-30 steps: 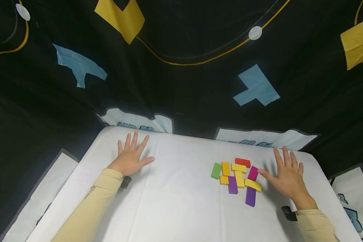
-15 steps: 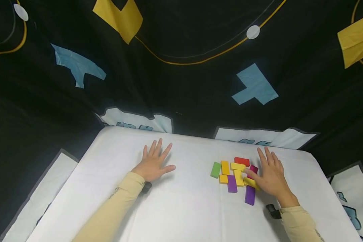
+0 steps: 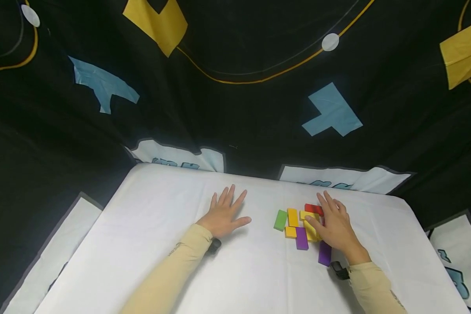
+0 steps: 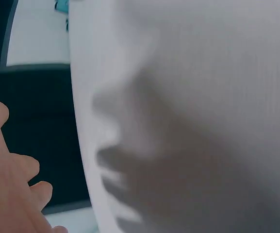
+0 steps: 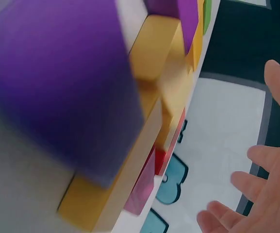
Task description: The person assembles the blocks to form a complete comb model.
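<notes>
My right hand hovers over the right part of a group of coloured blocks, fingers mostly straight, holding nothing. Its thumb overlaps a yellow block in the head view. Around it lie a red block, two purple blocks, one nearer the wrist and one further left, two orange blocks and a green block. A magenta block, mostly hidden in the head view, shows in the right wrist view. Left of the group, my left hand is spread above the cloth, holding nothing.
A white cloth covers the table, whose far edge runs behind the hands. A black curtain with yellow and blue shapes hangs behind it. A small dark camera sits at each wrist, the right one close to a purple block.
My left hand has moved right, toward the middle of the table. The right hand has moved left, from beside the blocks to over them. The blocks lie as before.
</notes>
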`<state>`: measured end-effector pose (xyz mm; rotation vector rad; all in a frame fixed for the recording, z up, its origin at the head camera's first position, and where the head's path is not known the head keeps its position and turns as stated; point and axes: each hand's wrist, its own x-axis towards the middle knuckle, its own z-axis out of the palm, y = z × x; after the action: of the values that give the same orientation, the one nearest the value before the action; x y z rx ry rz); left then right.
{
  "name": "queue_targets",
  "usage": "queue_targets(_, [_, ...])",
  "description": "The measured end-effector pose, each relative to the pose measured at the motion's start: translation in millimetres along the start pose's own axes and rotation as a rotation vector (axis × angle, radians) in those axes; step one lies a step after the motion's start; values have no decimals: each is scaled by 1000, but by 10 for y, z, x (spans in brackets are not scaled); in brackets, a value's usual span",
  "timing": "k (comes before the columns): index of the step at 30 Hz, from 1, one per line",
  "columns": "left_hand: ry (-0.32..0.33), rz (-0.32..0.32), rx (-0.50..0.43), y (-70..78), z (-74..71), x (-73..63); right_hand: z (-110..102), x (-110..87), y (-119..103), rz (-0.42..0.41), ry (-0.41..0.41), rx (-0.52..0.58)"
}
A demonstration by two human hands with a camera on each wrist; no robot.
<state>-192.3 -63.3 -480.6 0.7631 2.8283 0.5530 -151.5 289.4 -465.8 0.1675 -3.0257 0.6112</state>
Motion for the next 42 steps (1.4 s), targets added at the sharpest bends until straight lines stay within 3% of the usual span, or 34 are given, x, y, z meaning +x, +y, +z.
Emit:
queue_targets(12, [-57, 18, -66, 391, 196, 147, 152, 102, -184, -50, -30, 18])
queue_targets(23, [-72, 43, -32, 689, 380, 254, 273, 120, -275, -75, -21, -1])
queue_targets(28, [-85, 36, -42, 828, 439, 311, 281, 158, -313, -46, -83, -36])
queue_targets(37, [-83, 9, 8, 927, 539, 363, 280, 170, -348, -18, -134, -61])
queue_targets(42, [-48, 13, 38, 981, 550, 367, 293, 162, -372, -10, -144, -82])
